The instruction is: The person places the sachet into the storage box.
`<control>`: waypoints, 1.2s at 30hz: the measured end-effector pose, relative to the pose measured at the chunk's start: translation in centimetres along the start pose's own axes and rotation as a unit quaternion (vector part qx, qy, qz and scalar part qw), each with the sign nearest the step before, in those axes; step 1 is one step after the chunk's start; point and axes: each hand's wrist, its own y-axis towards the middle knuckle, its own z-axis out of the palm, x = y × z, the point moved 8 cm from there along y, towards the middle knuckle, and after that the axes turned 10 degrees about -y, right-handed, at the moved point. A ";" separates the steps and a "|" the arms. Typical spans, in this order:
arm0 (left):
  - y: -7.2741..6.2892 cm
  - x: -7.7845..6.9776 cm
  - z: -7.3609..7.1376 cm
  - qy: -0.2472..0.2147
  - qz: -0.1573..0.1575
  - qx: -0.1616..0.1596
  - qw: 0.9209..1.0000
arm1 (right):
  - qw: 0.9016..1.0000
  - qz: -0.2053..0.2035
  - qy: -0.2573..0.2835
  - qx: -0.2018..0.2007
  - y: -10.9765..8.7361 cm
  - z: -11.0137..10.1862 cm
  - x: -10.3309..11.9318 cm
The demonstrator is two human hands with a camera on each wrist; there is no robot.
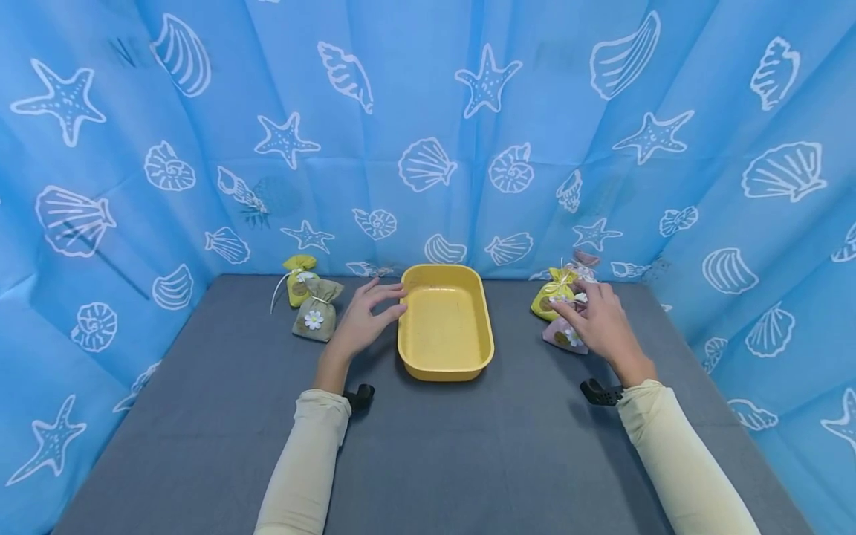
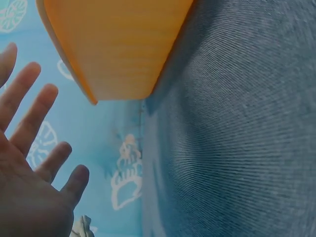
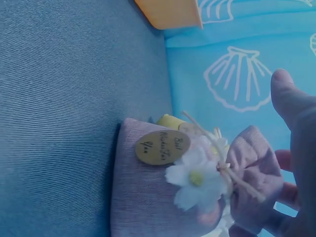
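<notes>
I see the right grip (image 1: 602, 324) with thumb and fingers parted, pinching nothing, the tied pink pouch (image 3: 148, 197) right at its fingers; only the right wrist view gives me its lettered label (image 3: 163, 147). The left grip (image 1: 364, 316), spread wide and holding nothing, hovers just beside the yellow tray (image 1: 444, 373), whose bare inside I get from the head view alone.

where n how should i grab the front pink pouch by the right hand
Probably best pinched at the gathered top of the front pink pouch, coming from above, where the right hand is. A cord cinches the neck and the loose cloth stands up, while the body below is wider and rests on the table.
</notes>
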 end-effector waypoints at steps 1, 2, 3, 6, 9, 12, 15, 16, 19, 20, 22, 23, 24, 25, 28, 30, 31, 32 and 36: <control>-0.1 0.1 0.0 0.001 0.000 0.001 1.000 | 1.000 -0.001 0.005 0.000 -0.1 0.1 -0.1; -0.1 0.1 0.0 0.005 -0.001 0.000 1.000 | 1.000 -0.001 0.012 0.001 -0.1 0.2 -0.2; -0.1 0.1 0.0 0.007 0.002 0.002 1.000 | 1.000 -0.001 0.018 0.002 -0.2 0.3 -0.4; -0.1 0.3 0.0 0.009 0.008 0.006 1.000 | 0.999 0.008 0.032 0.015 -0.4 0.5 -0.8; -0.3 0.5 0.1 0.004 0.003 0.014 1.000 | 0.999 0.014 0.029 0.024 -0.5 0.7 -1.1; -0.5 0.8 0.3 0.001 -0.012 0.026 1.000 | 1.000 0.014 0.014 0.022 -0.6 0.9 -1.4; -0.6 1.3 0.6 0.004 -0.030 0.045 0.999 | 1.000 0.022 0.007 0.017 -0.7 1.3 -1.9; -0.7 1.5 0.7 0.005 -0.036 0.052 0.998 | 1.000 0.026 0.009 0.015 -0.7 1.5 -2.1; -0.8 2.1 0.9 0.011 -0.055 0.065 0.996 | 0.999 0.038 0.025 0.014 -0.8 2.3 -2.6; -0.8 2.3 0.9 0.013 -0.060 0.068 0.996 | 0.999 0.042 0.032 0.014 -0.9 2.6 -2.8; -0.8 2.6 0.9 0.014 -0.067 0.073 0.995 | 0.998 0.048 0.047 0.013 -0.9 3.0 -3.0; -0.8 2.7 0.9 0.013 -0.069 0.075 0.995 | 0.997 0.051 0.051 0.014 -1.0 3.1 -3.1; -0.9 2.7 1.0 0.012 -0.070 0.078 0.994 | 0.997 0.056 0.056 0.014 -1.0 3.3 -3.2; -0.9 2.8 1.0 0.010 -0.071 0.080 0.994 | 0.997 0.057 0.058 0.014 -1.0 3.4 -3.2; -0.8 2.9 1.0 0.011 -0.070 0.084 0.994 | 0.996 0.062 0.063 0.010 -1.1 3.5 -3.3; -0.8 3.0 1.0 0.013 -0.069 0.084 0.994 | 0.995 0.066 0.067 0.009 -1.2 3.5 -3.4; -0.7 3.0 1.0 0.014 -0.069 0.084 0.994 | 0.995 0.069 0.070 0.008 -1.2 3.5 -3.4; -0.7 3.0 1.0 0.015 -0.071 0.084 0.994 | 0.995 0.073 0.072 0.008 -1.3 3.4 -3.4; -0.7 3.0 1.0 0.018 -0.077 0.085 0.993 | 0.994 0.080 0.069 0.009 -1.5 3.1 -3.4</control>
